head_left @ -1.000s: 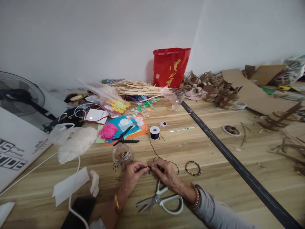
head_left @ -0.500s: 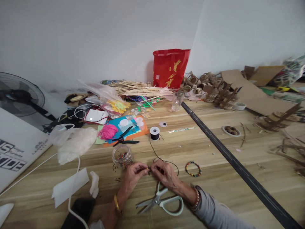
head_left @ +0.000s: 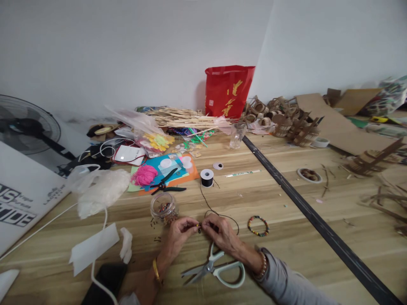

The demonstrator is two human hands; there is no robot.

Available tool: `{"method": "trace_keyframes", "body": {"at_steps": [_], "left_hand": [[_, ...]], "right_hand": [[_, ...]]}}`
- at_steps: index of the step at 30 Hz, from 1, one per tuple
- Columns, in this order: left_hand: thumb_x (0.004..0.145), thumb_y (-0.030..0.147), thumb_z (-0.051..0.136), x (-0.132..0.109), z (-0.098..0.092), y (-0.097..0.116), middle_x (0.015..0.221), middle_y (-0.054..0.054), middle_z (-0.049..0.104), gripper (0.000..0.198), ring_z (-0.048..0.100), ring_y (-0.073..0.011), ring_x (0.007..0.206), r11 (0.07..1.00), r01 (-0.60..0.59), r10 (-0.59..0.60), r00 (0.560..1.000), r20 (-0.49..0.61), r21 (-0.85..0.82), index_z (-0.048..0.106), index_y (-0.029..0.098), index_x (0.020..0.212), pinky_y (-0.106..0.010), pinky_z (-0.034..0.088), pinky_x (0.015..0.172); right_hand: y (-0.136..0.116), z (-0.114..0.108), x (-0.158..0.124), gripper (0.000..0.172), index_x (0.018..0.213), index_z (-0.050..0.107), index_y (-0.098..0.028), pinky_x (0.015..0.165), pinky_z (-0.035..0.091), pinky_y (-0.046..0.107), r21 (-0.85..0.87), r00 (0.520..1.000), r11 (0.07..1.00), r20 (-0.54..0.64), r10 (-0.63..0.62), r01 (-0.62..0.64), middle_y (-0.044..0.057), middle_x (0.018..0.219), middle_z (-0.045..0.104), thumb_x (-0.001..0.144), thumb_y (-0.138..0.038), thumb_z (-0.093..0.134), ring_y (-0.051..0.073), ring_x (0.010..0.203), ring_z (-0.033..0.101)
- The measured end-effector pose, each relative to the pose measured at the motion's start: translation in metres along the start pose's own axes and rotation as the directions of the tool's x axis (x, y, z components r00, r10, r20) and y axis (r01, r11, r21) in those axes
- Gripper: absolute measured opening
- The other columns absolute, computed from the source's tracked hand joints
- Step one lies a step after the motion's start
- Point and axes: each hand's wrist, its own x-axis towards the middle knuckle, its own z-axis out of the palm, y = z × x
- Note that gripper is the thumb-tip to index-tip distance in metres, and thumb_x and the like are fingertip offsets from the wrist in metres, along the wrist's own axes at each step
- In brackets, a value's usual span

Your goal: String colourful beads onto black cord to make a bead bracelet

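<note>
Small dark and yellow beads on black cord are pinched between my two hands. My left hand grips their left side with thumb and forefinger, beside a clear jar of mixed beads. On the other side, my right hand has its fingertips closed on the beaded cord. Black cord runs up from there to a white-rimmed spool. Light-handled scissors lie with blades apart just below my hands. A multicoloured bead bracelet rests on the table to the right.
Black pliers and pink yarn lie on coloured sheets. A drinking glass stands before a red bag. Black tape crosses the table. A phone and plastic bag are left; woven pieces sit right.
</note>
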Motion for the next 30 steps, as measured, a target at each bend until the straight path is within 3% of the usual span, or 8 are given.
{"method": "trace_keyframes", "body": {"at_steps": [12,18,30], "left_hand": [[0.066,0.031,0.073,-0.0015,-0.0003,0.0042,0.075,-0.008,0.076,0.019,0.067,-0.0204,0.07,0.997,-0.018,0.016,1.0,0.023,0.069,0.074,0.015,0.076,-0.029,0.055,0.067],[0.069,0.029,0.069,-0.0017,-0.0005,0.0037,0.068,-0.006,0.074,0.017,0.066,-0.0189,0.065,0.995,-0.05,0.047,0.998,0.033,0.085,0.075,0.015,0.076,-0.027,0.053,0.064],[0.063,0.023,0.072,-0.0028,0.0014,0.0072,0.065,-0.004,0.072,0.011,0.065,-0.0181,0.063,0.999,0.008,-0.008,1.0,0.007,0.039,0.071,0.015,0.069,-0.026,0.052,0.062]], "right_hand": [[0.0021,0.0006,-0.0002,0.016,0.078,0.061,-0.017,0.06,0.04,0.023,0.004,1.0,1.0,0.004,-0.01,0.01,0.001,0.071,0.059,0.089,-0.021,0.05,0.013,0.065,0.053],[0.0014,0.0015,-0.0003,0.013,0.078,0.061,-0.017,0.059,0.04,0.023,0.009,1.0,1.0,-0.001,0.006,-0.006,0.0,0.07,0.058,0.087,-0.018,0.052,0.013,0.064,0.053],[-0.0006,0.0011,0.0002,0.01,0.078,0.063,-0.017,0.058,0.039,0.023,0.026,0.999,0.999,0.009,0.033,-0.033,0.0,0.068,0.059,0.083,-0.016,0.054,0.013,0.062,0.053]]}}
